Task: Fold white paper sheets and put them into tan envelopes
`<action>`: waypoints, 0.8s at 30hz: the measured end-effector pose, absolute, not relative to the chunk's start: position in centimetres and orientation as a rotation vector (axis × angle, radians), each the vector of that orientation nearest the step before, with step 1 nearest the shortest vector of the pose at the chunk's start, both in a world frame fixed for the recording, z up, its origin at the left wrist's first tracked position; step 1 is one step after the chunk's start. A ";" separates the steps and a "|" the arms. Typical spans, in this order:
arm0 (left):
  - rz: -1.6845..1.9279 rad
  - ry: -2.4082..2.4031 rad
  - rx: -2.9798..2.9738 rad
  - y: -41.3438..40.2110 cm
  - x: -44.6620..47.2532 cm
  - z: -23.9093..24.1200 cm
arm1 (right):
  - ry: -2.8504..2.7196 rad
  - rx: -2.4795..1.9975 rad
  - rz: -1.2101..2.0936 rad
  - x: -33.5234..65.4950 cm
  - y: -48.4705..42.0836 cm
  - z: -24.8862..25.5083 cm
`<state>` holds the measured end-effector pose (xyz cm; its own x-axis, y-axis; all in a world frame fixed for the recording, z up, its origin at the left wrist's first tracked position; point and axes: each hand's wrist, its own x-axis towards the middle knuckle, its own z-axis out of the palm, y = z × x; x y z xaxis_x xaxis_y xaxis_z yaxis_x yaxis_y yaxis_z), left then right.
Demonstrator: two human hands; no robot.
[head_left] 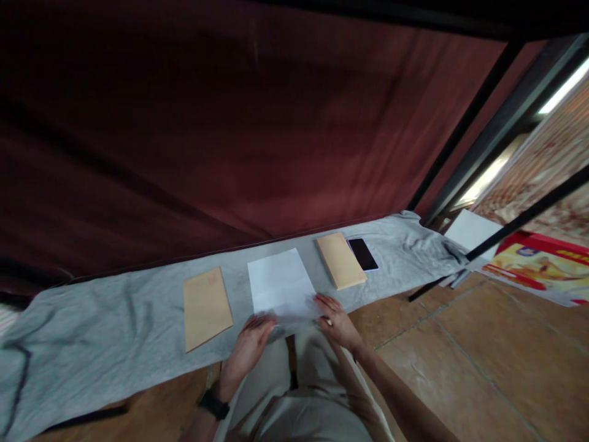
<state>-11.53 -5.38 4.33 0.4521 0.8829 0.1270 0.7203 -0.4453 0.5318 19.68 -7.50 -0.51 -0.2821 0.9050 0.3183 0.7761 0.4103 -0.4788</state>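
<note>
A white sheet of paper [280, 279] lies on the grey cloth in front of me, its near edge slightly blurred. At its near left corner, my left hand [256, 334] has its fingers closed on the edge. My right hand [335, 320] grips the near right corner, thumb bent inward. To the left of the paper is a flat brown envelope [207, 309]. On the other side, a thicker brown stack, seemingly of envelopes [341, 261], lies beyond my right hand.
Beside the brown stack lies a dark-screened phone [363, 254]. Grey cloth [124, 325] covers the long narrow bench. A dark red curtain-like surface [257, 135] rises behind it. At the right are black metal bars [464, 123], a red and yellow printed box [538, 264] and tiled floor [460, 344].
</note>
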 end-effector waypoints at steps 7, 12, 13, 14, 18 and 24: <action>0.521 1.245 1.912 -6.6 -13.4 4.8 | -2.074 -1.233 0.545 20.7 -5.8 0.0; 0.453 1.141 1.621 -4.0 -14.1 7.8 | -1.857 -1.192 0.872 19.1 -4.7 0.8; 0.503 1.140 1.557 -2.9 -14.1 8.3 | -1.773 -1.221 0.938 18.9 -4.5 0.9; 0.568 1.133 1.489 -1.7 -14.0 8.5 | -1.683 -1.255 0.987 18.8 -4.4 0.9; 0.739 1.117 1.206 3.1 -12.9 7.9 | -1.430 -1.322 1.068 18.3 -3.3 1.2; 0.745 1.051 0.841 4.6 -12.3 5.0 | -1.519 -1.508 0.987 17.6 -0.6 1.9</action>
